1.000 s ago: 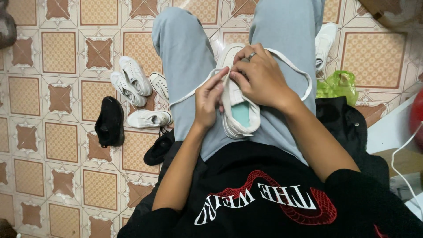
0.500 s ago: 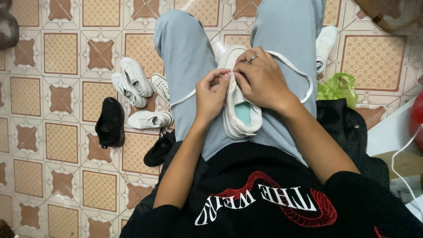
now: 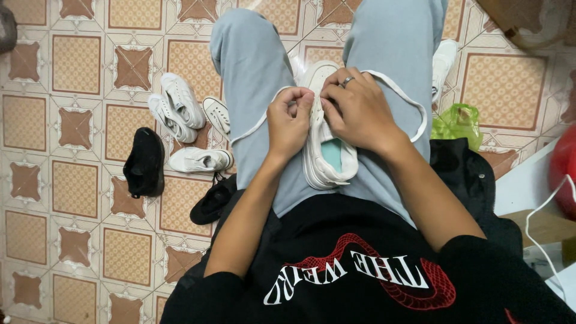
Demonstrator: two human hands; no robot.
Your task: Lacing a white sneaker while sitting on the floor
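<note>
Head view, looking down on a seated person's lap. Landmark: white sneaker lying on the light blue trousers, between the thighs, toe pointing away. Tiled floor around, beige and brown squares. Black shirt with a red-and-white print sits below the sneaker. Black bag right of the sneaker; green plastic bag, crumpled, just above it. Left of the sneaker on the floor: black shoe, three white shoes, another dark shoe. Right hand, ring on one finger, fingers curled shut, pinching the white lace at the sneaker's top; lace loops out to the right. Left hand fingers pinched closed on the lace's other end, touching the sneaker.
</note>
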